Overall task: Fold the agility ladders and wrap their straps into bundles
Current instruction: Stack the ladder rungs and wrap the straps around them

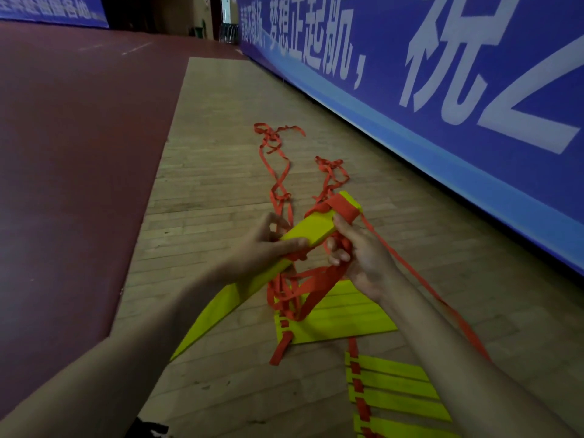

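Between my hands a stack of yellow rungs [311, 227] is held off the wooden floor [205, 184], tilted so its far end points up and away from me. My left hand [268, 246] grasps the stack near its middle, thumb laid along the near edge and fingers curled over the far side. My right hand [358, 259] sits just beside it, thumb pressed against the stack's edge, fingers curled round loops of the red strap [344, 208]. That strap is wound several turns around the far end of the stack, just past my right thumb. One length runs from the winding past my right wrist and on along the forearm. More strap hangs in tangled loops beneath both hands, and two loose tails trail away over the floor beyond my fingers. Under my hands a second ladder [341, 314] lies folded flat; a third ladder [395, 390] lies beneath my right forearm. A blue banner [442, 99] stands right of my right hand, and a dark red mat [79, 121] lies left of my left hand.
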